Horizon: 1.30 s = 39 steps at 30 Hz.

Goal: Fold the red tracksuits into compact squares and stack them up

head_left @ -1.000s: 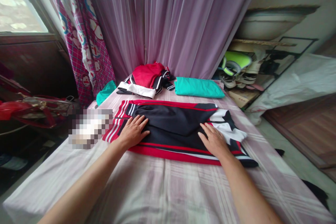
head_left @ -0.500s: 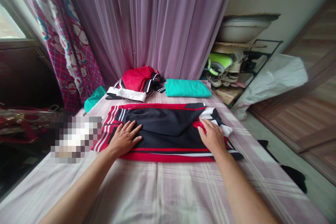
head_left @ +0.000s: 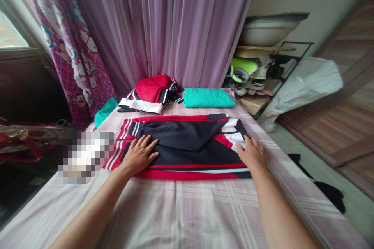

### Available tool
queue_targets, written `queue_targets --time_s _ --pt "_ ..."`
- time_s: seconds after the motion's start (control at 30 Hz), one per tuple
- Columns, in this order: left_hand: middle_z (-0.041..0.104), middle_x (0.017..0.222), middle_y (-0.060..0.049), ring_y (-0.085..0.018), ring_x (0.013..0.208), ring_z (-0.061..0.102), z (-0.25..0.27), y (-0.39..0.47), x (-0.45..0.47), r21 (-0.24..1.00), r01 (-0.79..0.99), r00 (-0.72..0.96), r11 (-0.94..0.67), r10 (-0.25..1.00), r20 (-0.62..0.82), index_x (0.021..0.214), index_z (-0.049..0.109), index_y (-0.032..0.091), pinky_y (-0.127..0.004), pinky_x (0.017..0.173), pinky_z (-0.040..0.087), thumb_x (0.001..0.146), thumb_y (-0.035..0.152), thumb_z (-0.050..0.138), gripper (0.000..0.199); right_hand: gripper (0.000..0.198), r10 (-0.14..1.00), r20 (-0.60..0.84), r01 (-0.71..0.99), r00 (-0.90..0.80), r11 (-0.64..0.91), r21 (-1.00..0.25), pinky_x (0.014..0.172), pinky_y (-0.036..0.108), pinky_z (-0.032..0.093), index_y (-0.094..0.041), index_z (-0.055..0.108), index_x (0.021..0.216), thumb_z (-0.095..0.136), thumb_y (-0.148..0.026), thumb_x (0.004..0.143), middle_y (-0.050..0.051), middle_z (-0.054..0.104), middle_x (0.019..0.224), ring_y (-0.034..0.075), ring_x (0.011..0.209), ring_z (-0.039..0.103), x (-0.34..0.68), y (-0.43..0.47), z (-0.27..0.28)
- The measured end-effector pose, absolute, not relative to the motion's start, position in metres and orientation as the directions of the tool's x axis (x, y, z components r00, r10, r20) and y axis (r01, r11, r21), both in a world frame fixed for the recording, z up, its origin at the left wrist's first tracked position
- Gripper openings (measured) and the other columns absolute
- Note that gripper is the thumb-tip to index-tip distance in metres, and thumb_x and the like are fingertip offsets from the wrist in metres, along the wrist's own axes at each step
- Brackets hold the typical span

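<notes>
Clothing [head_left: 181, 136]: being laid out flat, frame centre.
Left hand [head_left: 138, 156]: being rested flat on it, nothing being grasped.
Right hand [head_left: 253, 153]: being shifted to its right end, grip can't be told.
Change: white patch [head_left: 234, 138] being uncovered, end apparently being straightened.

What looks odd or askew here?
The red garment at the back lies crumpled, unlike the neatly folded teal cloth beside it. Between the left hand and right hand, the dark garment lies fairly flat, but a slanting crease crosses it.
</notes>
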<state>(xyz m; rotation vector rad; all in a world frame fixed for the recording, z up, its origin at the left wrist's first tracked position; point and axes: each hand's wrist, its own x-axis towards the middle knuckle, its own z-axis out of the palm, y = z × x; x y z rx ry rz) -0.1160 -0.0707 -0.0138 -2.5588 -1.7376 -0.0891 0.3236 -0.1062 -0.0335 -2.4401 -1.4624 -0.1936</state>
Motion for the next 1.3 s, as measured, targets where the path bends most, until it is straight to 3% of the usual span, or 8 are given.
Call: queue_targets --time_s 0.37,0.67,0.87,1.07,1.2,1.3 --pt "0.046 0.156 -0.006 -0.03 0.145 0.038 -0.015 -0.072 -0.117 0.051 0.929 0.359 -0.367 0.926 0.118 0.146 0.05 0.035 -0.052 0.119 0.027 0.096 0.057 0.045 0.055 0.061 0.831 0.356 0.904 0.428 -0.392 -0.173 0.097 0.056 0.044 -0.013 0.051 0.144 0.036 -0.046 0.095 0.024 0.054 0.138 0.039 0.125 0.05 0.326 -0.107 -0.048" --pt "0.045 0.156 -0.007 -0.03 0.145 0.038 -0.011 -0.078 -0.113 0.056 0.932 0.348 -0.359 0.927 0.141 0.145 0.051 0.033 -0.053 0.12 0.026 0.097 0.056 0.043 0.054 0.063 0.842 0.293 0.891 0.454 -0.425 -0.159 0.097 0.056 0.044 -0.013 0.052 0.143 0.036 -0.05 0.093 0.023 0.051 0.141 0.041 0.128 0.049 0.33 -0.104 -0.049" --pt "0.046 0.155 -0.008 -0.031 0.145 0.039 -0.009 -0.081 -0.112 0.09 0.929 0.344 -0.358 0.929 0.138 0.144 0.054 0.03 -0.056 0.12 0.026 0.097 0.055 0.044 0.054 0.062 0.823 0.39 0.911 0.412 -0.371 -0.18 0.095 0.062 0.043 -0.017 0.051 0.144 0.039 -0.049 0.093 0.024 0.05 0.143 0.043 0.128 0.047 0.336 -0.106 -0.056" --pt "0.055 0.148 -0.009 -0.028 0.139 0.047 -0.013 -0.083 -0.116 0.199 0.902 0.326 -0.384 0.906 0.269 0.135 0.061 0.024 -0.053 0.118 0.033 0.1 0.047 0.04 0.047 0.047 0.775 0.6 0.975 0.198 -0.094 -0.2 0.107 0.054 0.04 -0.021 0.063 0.133 0.047 -0.03 0.089 0.015 0.056 0.14 0.036 0.13 0.049 0.32 -0.099 -0.039" --pt "0.065 0.135 -0.01 -0.023 0.124 0.06 -0.003 -0.082 -0.129 0.294 0.876 0.265 -0.383 0.891 0.37 0.126 0.065 0.019 -0.04 0.11 0.046 0.102 0.038 0.033 0.045 0.037 0.799 0.601 0.977 0.015 0.116 -0.179 0.109 0.049 0.041 -0.023 0.073 0.115 0.045 -0.027 0.09 0.01 0.064 0.133 0.03 0.127 0.053 0.274 -0.074 -0.016" --pt "0.066 0.132 -0.012 -0.025 0.124 0.06 0.009 -0.084 -0.149 0.268 0.924 0.167 -0.273 0.918 0.359 0.126 0.064 0.017 -0.039 0.109 0.045 0.099 0.035 0.039 0.041 0.036 0.796 0.588 0.945 -0.144 0.288 -0.158 0.107 0.046 0.044 -0.023 0.076 0.107 0.044 -0.025 0.092 0.008 0.067 0.13 0.027 0.122 0.057 0.225 -0.047 0.002"
